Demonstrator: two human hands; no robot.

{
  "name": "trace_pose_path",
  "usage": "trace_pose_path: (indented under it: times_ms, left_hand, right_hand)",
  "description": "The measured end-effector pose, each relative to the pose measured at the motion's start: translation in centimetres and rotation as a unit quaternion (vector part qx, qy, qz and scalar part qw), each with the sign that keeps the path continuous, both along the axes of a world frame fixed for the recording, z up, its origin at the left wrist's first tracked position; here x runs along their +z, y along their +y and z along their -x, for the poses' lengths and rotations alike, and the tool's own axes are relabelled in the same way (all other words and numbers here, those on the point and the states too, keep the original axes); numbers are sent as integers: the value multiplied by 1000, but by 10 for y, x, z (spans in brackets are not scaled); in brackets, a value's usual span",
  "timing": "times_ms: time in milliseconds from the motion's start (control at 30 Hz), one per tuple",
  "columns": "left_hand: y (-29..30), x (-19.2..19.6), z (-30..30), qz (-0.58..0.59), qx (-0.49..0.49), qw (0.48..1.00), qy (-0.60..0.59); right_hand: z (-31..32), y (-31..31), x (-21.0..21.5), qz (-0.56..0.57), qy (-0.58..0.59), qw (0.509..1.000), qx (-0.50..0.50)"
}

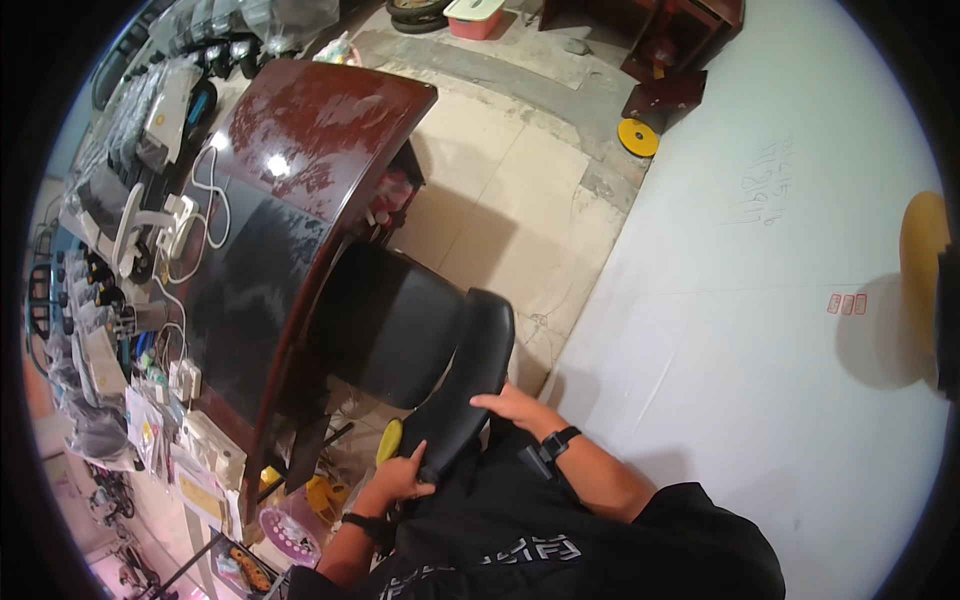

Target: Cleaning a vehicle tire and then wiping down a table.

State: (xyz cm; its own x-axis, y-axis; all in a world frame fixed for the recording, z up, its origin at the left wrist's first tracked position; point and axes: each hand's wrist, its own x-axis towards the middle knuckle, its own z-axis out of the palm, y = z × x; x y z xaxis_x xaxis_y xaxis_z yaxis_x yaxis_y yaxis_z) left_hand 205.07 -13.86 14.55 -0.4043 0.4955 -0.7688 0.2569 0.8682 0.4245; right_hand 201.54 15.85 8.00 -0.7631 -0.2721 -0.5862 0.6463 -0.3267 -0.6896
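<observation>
A black padded chair stands in front of me, its backrest (462, 390) turned toward my body and its seat (385, 320) reaching partly under the desk. My left hand (402, 477) is closed around the lower left end of the backrest. Further up, my right hand (522, 408) grips the backrest's near edge, thumb on the front face and the other fingers mostly hidden behind it. Beside the left hand a yellow object (389, 440) shows, its kind unclear.
To the left a dark red-brown desk (325, 115) carries a white power strip (178, 228), cables and papers (205, 485). A pink basket (290, 530) sits at lower left. White wall (760, 400) bounds the right. On the far floor lies a yellow disc (637, 138) near a dark red cabinet (690, 35).
</observation>
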Motion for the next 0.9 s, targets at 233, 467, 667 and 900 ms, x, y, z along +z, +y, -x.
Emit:
trace_pose_path:
  times_ms: [233,467,667,900]
  left_hand:
    - [-10,8,3,89,-20,995,-41]
    - [-13,21,27,117,-7,992,-37]
    - [-11,18,17,126,19,992,-23]
    - [31,7,15,73,85,994,7]
  right_hand:
    - [-4,-8,-16,40,-3,998,56]
    - [31,15,21,-74,-6,969,236]
    - [93,69,17,-62,-59,932,352]
    - [117,155,-24,-211,-105,856,461]
